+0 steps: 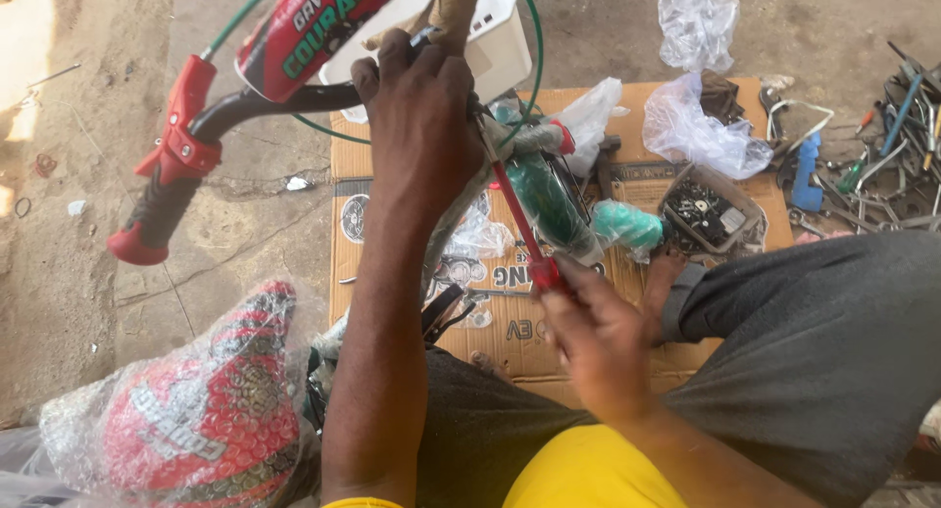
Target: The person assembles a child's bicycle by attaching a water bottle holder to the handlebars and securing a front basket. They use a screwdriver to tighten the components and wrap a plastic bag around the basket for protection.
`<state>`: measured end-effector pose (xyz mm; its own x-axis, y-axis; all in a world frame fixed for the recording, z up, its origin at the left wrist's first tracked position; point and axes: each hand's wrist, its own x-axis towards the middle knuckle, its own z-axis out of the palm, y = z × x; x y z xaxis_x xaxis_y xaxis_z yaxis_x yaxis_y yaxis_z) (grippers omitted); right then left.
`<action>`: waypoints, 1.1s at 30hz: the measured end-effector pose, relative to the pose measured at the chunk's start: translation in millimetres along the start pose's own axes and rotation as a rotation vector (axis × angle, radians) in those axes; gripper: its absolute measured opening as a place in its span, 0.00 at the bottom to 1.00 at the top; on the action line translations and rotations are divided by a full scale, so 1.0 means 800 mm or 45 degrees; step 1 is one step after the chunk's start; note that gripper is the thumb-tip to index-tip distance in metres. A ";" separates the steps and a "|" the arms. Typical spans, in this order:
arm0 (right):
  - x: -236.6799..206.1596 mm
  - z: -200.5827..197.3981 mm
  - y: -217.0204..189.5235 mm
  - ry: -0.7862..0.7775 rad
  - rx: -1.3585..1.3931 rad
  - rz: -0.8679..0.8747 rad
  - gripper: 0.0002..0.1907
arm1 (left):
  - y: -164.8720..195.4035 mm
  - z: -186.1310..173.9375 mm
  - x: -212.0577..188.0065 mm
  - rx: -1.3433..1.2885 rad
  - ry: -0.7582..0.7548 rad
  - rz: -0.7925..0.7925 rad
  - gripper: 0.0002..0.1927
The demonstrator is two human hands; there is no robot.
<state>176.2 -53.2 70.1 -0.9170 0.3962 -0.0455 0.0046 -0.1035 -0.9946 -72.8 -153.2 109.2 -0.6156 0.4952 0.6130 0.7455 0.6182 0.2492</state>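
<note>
Apparently left grip (420,111) clenches the handlebar (265,101); right grip (598,337) grasps a red screwdriver (520,229).

Floor-level bicycle repair workshop: scattered tools (907,150), cardboard (510,322).

— What does the left hand (420,126) conceal?
— The handlebar's (265,101) centre and the tip of the red screwdriver (518,224).
— And the right hand (600,343)?
— It is blurred and covers the screwdriver handle.
— Anything cropped?
— The wrapped saddle (201,405) at the bottom edge, the white tub (495,38) at the top.
</note>
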 end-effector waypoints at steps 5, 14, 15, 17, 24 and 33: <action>0.017 -0.012 0.000 -0.573 1.562 0.769 0.35 | 0.004 -0.007 0.001 -0.023 0.087 0.034 0.06; -0.005 0.013 0.015 0.103 0.115 0.072 0.25 | 0.006 -0.022 0.001 -0.097 0.120 0.037 0.06; -0.006 0.015 0.013 0.057 -0.011 -0.053 0.26 | 0.006 -0.022 0.001 -0.071 0.132 0.037 0.06; -0.003 0.014 0.004 -0.013 -0.248 -0.301 0.26 | 0.007 -0.024 0.001 -0.161 0.067 0.016 0.06; 0.026 -0.014 -0.008 -0.514 1.557 0.640 0.28 | 0.006 -0.026 0.007 -0.162 -0.039 -0.061 0.07; 0.012 0.002 0.015 0.194 0.208 0.257 0.22 | 0.005 -0.027 0.005 -0.199 0.015 -0.031 0.08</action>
<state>166.5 -52.3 57.8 -0.8336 0.4837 -0.2667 0.1053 -0.3347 -0.9364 -66.7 -162.4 128.8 -0.6319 0.4734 0.6138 0.7615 0.5268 0.3777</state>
